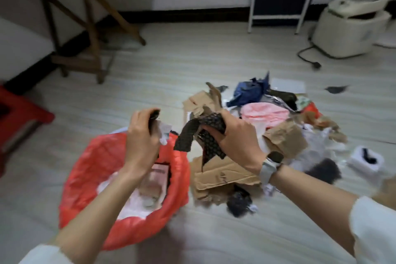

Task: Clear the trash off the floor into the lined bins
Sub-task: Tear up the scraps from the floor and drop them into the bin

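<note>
Here, left hand (142,135) fingers pinching scraps (161,133), right hand (232,135) clutching patterned strip (192,135), no legible writing

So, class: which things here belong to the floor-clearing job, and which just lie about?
Job: red-lined bin; trash pile; dotted dark scrap in right hand; scraps in left hand.
Lying about: rice cooker; red stool; wooden rack.
</note>
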A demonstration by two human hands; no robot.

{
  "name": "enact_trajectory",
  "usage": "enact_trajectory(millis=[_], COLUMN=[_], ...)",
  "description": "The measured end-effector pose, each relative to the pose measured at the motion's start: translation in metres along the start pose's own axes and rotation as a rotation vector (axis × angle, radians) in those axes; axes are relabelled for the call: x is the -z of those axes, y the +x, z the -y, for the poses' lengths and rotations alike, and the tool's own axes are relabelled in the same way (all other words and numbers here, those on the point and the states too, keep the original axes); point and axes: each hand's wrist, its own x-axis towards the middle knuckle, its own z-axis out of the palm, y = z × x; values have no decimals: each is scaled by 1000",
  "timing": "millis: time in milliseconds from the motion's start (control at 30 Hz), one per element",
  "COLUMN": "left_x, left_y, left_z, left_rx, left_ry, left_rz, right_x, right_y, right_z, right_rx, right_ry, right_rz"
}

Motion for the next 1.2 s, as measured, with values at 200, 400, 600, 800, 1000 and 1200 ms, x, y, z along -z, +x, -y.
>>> enact_trajectory(millis=[200,400,600,800,1000,1200], left_x=[55,86,70,20,-71,-152], left_y=[-41,-55,-53,-16,-76,-149], left_z=[103,141,129,47,-50,-28], left_rx=[260,228,109,36,-217,-11], left_ry=[205,248,187,14,-77,155], left_rz=[324,335,425,277,393,956], right_x=[-79,-131,-115,-48,-15,-8], right_y=[5,-8,-6,26,-10,-99], right_z=[90,110,101,42,-95,-191], right_rx=[177,269,427,4,-264,-278], right_ry=[-151,-404,-292,-72,-183,-334], right_rz=[333,829,788,372,386,563])
